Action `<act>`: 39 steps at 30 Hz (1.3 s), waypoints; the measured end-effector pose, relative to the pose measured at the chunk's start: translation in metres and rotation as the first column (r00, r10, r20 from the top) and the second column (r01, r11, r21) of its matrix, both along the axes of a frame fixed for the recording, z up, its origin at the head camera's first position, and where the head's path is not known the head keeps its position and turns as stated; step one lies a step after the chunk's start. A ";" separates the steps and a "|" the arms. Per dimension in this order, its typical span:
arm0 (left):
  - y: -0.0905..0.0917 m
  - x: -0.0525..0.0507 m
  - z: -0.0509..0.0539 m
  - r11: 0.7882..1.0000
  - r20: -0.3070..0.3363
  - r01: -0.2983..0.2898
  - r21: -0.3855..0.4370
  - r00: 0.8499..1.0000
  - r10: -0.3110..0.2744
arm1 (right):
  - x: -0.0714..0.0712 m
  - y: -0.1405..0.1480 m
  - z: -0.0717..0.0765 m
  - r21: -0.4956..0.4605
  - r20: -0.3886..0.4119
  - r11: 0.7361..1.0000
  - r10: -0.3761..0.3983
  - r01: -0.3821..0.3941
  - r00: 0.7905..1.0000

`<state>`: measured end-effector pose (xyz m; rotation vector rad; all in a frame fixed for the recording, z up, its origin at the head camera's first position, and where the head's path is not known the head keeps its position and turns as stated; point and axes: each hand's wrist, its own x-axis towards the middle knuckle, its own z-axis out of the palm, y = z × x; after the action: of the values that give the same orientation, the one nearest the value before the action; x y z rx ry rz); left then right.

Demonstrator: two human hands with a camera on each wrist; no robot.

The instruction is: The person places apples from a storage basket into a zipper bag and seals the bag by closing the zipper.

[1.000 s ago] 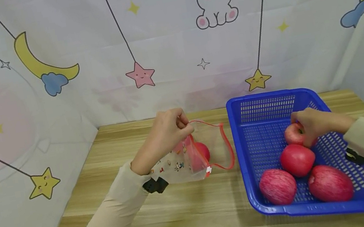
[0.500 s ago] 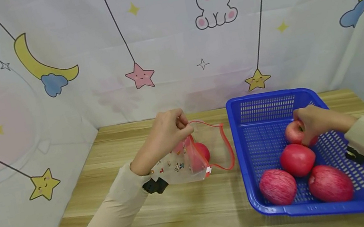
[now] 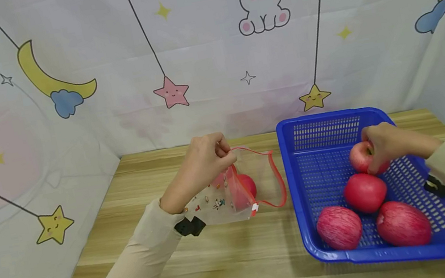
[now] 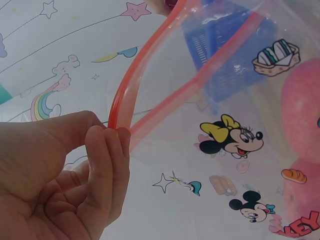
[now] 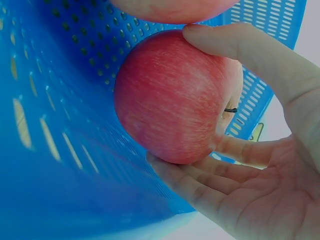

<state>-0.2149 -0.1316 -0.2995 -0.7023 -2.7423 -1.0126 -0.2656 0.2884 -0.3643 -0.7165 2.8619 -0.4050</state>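
Observation:
My left hand (image 3: pixel 206 161) pinches the red zip rim of a clear printed zip bag (image 4: pixel 165 135) between thumb and fingers. The bag's mouth gapes to the right, and red apples (image 4: pixel 305 110) show through its plastic. Inside the blue basket (image 3: pixel 298 205), my right hand (image 3: pixel 389 144) grips a red apple (image 5: pixel 170 100), thumb on one side and fingers on the other; its stem shows in the right wrist view. Just in front of that apple lies another apple (image 3: pixel 365 192). Closer to the basket's near rim are a left apple (image 3: pixel 339 227) and a right apple (image 3: pixel 403 223).
The basket stands on the right of a wood-grain table (image 3: pixel 210 270), its raised rim around the apples. Behind and at the sides hangs a white printed cloth (image 3: pixel 204 37). The bag is a short way left of the basket.
My right hand has shifted slightly away and to the right, and the apple it grips has moved a little with it. The left hand and the bag look unchanged.

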 end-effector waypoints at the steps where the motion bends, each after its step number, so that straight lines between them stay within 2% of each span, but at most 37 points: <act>1: 0.000 0.000 0.000 1.000 -0.001 0.001 0.001 1.000 -0.001 | 0.000 0.001 0.001 -0.005 -0.001 1.000 -0.001 0.001 1.000; 7: 0.001 0.000 0.001 1.000 0.002 0.009 0.003 1.000 -0.009 | -0.003 0.004 0.006 -0.009 -0.024 1.000 0.001 -0.002 1.000; 15: 0.002 -0.002 0.001 1.000 0.024 0.007 0.016 1.000 -0.007 | -0.003 0.006 0.013 -0.016 0.027 0.999 -0.031 0.032 0.999; 29: 0.001 0.000 0.001 1.000 0.008 0.009 0.013 1.000 -0.010 | -0.006 0.008 0.017 -0.009 -0.001 0.999 -0.036 0.036 0.999; 39: 0.001 0.001 0.001 1.000 0.012 0.013 0.017 1.000 -0.013 | -0.005 0.004 0.026 -0.014 0.014 0.999 -0.045 0.046 0.999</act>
<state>-0.2140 -0.1307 -0.2984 -0.7152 -2.7397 -1.0442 -0.2705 0.2921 -0.3380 -0.6495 2.8699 -0.4358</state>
